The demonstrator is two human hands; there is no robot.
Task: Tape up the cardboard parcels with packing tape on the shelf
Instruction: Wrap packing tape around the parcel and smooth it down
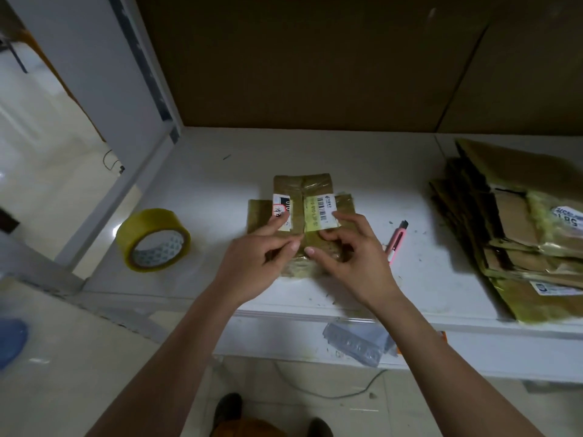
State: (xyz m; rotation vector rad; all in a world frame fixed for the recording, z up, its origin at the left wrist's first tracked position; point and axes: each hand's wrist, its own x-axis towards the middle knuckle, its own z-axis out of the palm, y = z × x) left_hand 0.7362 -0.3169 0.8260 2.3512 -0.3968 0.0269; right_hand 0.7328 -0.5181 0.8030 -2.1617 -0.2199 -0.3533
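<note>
Both hands rest on the cardboard parcel [301,212] on the shelf [394,171]; left hand [252,260] fingers relaxed, touching its label; right hand [350,257] fingers loosely curled, pressing its flap; tape roll [153,239] lies left.

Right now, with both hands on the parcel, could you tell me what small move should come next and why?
Probably reach the left hand to the tape roll while the right hand keeps the flaps down. Both hands rest on the parcel at its middle seam, neither holds tape, and the roll lies free on the shelf to the left.
</note>
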